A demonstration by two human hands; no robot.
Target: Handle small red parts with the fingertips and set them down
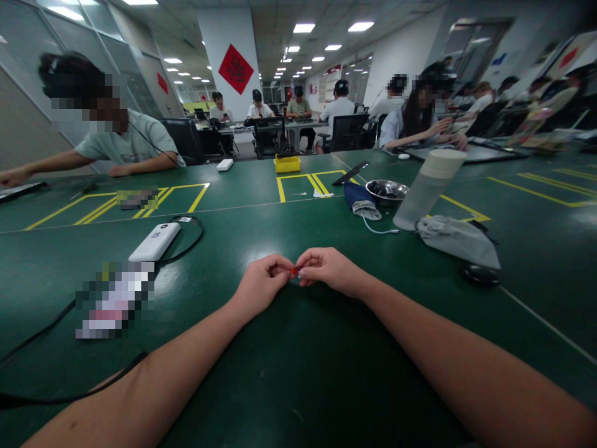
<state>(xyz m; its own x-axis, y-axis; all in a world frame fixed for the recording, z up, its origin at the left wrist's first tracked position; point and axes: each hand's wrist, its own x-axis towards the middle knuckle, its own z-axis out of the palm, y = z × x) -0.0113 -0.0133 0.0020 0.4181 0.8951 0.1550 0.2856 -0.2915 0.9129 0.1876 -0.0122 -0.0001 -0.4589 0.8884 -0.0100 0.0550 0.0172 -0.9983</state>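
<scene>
Nearest, at the near left, see a black strap [84, 397] passing in front of the left forearm [172, 367]. Follow both bare arms to the middle of the green bench [280, 386]. Note left hand [265, 280] and right hand [330, 272] brought together, fingers curled, thumbs pressed close to fingertips, both seemingly pinching a tiny red piece [293, 271] at the meeting of the tips. Beware of a drop: with so slight a pinch, could slip at any loosening of the fingers and skitter over the smooth bench. Could also be jerked loose by a snag of the strap on the arm. Cannot tell the shape of the piece, mostly covered by fingertips. At left, beside a white device [155, 241], cannot identify a pixelated flat thing [116, 302]. At right, find a dark rounded thing [480, 275] partly hidden by a grey pouch [452, 238].
</scene>
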